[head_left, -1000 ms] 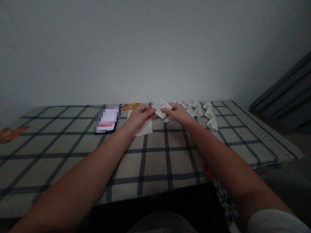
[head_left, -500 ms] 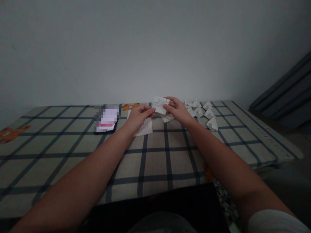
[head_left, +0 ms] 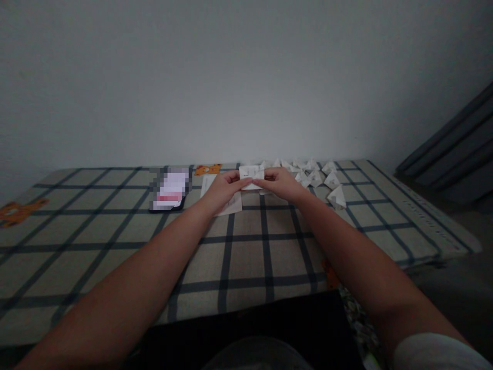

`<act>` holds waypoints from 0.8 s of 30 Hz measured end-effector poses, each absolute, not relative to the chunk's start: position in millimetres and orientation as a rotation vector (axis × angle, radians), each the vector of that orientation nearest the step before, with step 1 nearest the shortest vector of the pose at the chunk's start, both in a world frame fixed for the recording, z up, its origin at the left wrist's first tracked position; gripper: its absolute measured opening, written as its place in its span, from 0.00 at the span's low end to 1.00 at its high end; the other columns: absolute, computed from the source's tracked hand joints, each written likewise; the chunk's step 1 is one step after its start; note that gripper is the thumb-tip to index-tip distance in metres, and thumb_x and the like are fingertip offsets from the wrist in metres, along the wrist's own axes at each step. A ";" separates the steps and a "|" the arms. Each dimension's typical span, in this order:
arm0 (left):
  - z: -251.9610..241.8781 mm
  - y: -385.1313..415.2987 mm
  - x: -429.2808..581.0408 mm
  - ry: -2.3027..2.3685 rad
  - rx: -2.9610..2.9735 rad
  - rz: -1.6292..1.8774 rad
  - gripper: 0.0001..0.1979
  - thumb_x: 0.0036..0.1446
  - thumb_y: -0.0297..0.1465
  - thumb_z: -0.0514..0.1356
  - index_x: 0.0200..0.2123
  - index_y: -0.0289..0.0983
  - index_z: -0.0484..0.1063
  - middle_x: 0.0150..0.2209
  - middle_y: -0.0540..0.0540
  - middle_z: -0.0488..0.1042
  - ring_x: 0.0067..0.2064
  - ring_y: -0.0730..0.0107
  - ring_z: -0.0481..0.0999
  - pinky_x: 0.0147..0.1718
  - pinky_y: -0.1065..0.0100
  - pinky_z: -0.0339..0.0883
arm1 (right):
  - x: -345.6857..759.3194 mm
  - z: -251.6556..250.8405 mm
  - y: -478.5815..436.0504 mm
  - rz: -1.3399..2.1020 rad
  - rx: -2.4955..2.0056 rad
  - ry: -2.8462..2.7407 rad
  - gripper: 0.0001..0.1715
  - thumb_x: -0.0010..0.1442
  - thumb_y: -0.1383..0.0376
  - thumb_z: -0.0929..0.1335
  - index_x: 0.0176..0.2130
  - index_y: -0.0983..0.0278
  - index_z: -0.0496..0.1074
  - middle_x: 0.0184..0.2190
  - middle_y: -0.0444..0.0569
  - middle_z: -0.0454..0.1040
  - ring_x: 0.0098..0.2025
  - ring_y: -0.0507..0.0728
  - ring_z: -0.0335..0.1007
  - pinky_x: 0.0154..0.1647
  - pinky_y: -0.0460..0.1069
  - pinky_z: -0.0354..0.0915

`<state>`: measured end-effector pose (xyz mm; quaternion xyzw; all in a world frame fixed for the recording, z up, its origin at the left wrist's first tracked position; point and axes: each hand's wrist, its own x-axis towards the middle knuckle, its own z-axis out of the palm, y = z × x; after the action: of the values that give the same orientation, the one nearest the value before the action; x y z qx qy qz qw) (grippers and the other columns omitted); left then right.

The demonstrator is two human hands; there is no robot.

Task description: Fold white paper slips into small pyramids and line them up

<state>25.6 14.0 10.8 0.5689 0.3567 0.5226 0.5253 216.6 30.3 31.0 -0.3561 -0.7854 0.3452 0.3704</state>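
Observation:
A small white piece of paper (head_left: 251, 173) with faint print on it is held up between both hands above the checked cloth. My left hand (head_left: 224, 189) pinches its lower left part, thumb on the near face. From the other side my right hand (head_left: 281, 182) grips it, and the two thumb tips nearly meet at the lower edge. Below my left hand lies a flat printed sheet of paper (head_left: 231, 204), partly covered by the hand. Several folded white paper pieces (head_left: 315, 178) lie to the right of my right hand.
A phone (head_left: 171, 189) with a lit, blurred screen lies on the left. The checked tablecloth (head_left: 246, 257) with bear pictures covers the table, which reaches the pale wall (head_left: 246, 77). A dark curtain (head_left: 458, 149) hangs at the far right.
Both hands have come closer together on the paper, the right one moving slightly down. The paper now looks flatter and more rectangular, and more folded pieces show behind my right hand.

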 end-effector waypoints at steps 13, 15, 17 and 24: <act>8.8 17.2 22.7 0.819 1.310 1.349 0.17 0.45 0.36 0.68 0.38 0.34 0.78 0.38 0.42 0.79 0.37 0.67 0.77 0.42 0.64 0.68 | 217.6 30.8 30.2 0.757 -0.901 -2.058 0.21 0.55 0.52 0.67 0.27 0.67 0.73 0.22 0.44 0.67 0.25 0.49 0.58 0.26 0.45 0.53; 8.3 17.2 23.7 0.803 1.296 1.351 0.17 0.46 0.36 0.68 0.39 0.34 0.77 0.39 0.42 0.79 0.37 0.67 0.77 0.43 0.63 0.68 | 217.6 30.9 30.6 0.752 -0.886 -2.092 0.21 0.56 0.52 0.66 0.27 0.67 0.73 0.22 0.44 0.67 0.25 0.49 0.58 0.26 0.45 0.53; 8.3 17.4 24.5 0.803 1.284 1.361 0.17 0.46 0.36 0.68 0.39 0.34 0.77 0.39 0.42 0.79 0.37 0.66 0.77 0.43 0.63 0.68 | 217.6 30.8 31.2 0.737 -0.875 -2.104 0.22 0.57 0.52 0.66 0.28 0.68 0.74 0.23 0.44 0.68 0.26 0.49 0.59 0.27 0.45 0.54; 10.9 17.3 25.1 0.773 1.226 1.434 0.17 0.46 0.36 0.68 0.39 0.33 0.77 0.36 0.43 0.79 0.36 0.66 0.77 0.41 0.63 0.69 | 219.7 31.5 32.2 0.692 -0.888 -2.104 0.22 0.58 0.52 0.65 0.29 0.68 0.76 0.26 0.47 0.74 0.28 0.50 0.64 0.30 0.45 0.57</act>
<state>25.1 17.3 10.9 0.5122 0.3228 0.5992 0.5239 219.7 32.2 31.5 -0.3459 -0.8196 0.2695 0.3687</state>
